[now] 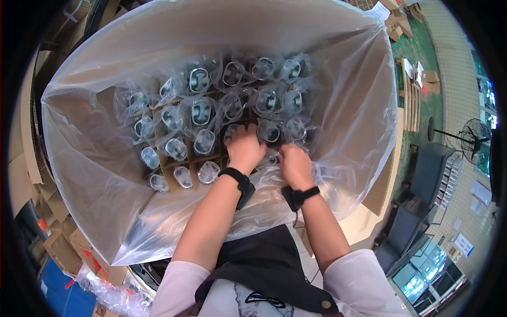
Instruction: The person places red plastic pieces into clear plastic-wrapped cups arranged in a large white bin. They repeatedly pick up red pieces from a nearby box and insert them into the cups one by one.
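Rows of round metal parts that look like engine pistons, each wrapped in a clear plastic bag, stand in the cells of a brown cardboard divider (168, 171). Over one of the middle cells my left hand (246, 150) reaches down, its fingers curled on a bagged piston (231, 130) that they partly cover. Close beside it, my right hand (296, 166) has its fingers pinched together at the clear plastic bag (271, 157) of a piston in the near row. Just beyond the gap between my hands sits another bagged piston (270, 132). Both wrists wear black straps.
A large carton with a translucent plastic liner (90, 174) surrounds the pistons, its near edge folded below my forearms. To the right are grey seats (429, 171), a black fan (471, 140) and a wooden pallet (411, 100). Cardboard boxes (60, 248) and loose plastic lie at lower left.
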### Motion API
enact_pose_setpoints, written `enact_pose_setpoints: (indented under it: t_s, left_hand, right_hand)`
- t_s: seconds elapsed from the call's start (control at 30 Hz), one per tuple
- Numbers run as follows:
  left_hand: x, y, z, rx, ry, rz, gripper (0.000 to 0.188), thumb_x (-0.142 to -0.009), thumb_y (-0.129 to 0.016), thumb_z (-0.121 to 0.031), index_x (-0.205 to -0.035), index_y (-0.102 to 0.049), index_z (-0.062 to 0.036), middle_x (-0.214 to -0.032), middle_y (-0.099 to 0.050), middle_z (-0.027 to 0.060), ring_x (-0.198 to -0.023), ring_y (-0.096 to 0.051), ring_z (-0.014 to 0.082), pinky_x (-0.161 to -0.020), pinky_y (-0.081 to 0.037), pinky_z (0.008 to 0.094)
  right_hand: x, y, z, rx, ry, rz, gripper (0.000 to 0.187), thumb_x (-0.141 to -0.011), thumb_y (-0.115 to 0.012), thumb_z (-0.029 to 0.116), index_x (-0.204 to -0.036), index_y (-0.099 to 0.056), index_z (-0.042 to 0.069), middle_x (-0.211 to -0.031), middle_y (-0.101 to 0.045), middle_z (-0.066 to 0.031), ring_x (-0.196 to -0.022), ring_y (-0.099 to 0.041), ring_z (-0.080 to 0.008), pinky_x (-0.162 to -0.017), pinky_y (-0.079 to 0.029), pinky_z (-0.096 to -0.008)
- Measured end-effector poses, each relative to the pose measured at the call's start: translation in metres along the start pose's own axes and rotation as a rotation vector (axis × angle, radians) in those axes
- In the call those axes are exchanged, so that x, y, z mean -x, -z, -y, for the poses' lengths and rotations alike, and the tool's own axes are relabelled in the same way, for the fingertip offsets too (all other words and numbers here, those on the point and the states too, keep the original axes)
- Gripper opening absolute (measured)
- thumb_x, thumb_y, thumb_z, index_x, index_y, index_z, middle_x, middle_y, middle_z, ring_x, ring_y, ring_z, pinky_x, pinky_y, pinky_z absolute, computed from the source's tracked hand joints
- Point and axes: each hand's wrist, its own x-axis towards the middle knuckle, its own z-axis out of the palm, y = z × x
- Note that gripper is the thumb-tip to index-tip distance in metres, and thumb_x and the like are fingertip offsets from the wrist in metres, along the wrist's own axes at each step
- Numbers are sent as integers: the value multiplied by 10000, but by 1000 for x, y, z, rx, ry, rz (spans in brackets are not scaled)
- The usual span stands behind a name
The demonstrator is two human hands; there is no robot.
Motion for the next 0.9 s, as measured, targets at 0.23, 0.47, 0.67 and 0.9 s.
enact_pose_setpoints:
  t_s: [0.23,0.47,0.67,0.9]
  left_hand:
    - [2,26,-10,340,-135,-185,170,-835,-557,-151,-950,-648,-64,-918,-656,150,-842,-635,344,-706,-508,425]
    - [20,26,52,333,113,-40,222,-897,-531,-236,-962,-629,-47,-830,-656,204,-807,-628,403,-684,-490,487]
    - [-8,-7,67,-78,102,108,267,-845,-593,-217,-1076,-577,-84,-801,-664,175,-764,-650,366,-674,-508,479]
    - [27,14,77,190,201,-52,200,-869,-555,-208,-944,-609,-31,-771,-652,178,-730,-627,387,-636,-492,462]
  right_hand:
    - [-9,0,22,-268,172,-41,328,-784,-579,146,-1072,-596,-10,-939,-650,-230,-884,-628,-401,-787,-503,-457]
    - [-23,-2,11,-668,37,-245,598,-874,-462,47,-1443,-279,38,-1177,-589,-271,-1033,-615,-378,-834,-493,-413]
    - [14,45,84,-781,-89,243,175,-896,-515,96,-982,-640,8,-771,-681,-131,-750,-679,-248,-699,-514,-337]
    - [-34,-74,96,-230,70,65,291,-847,-518,107,-1118,-556,8,-841,-644,-261,-813,-640,-420,-711,-513,-488]
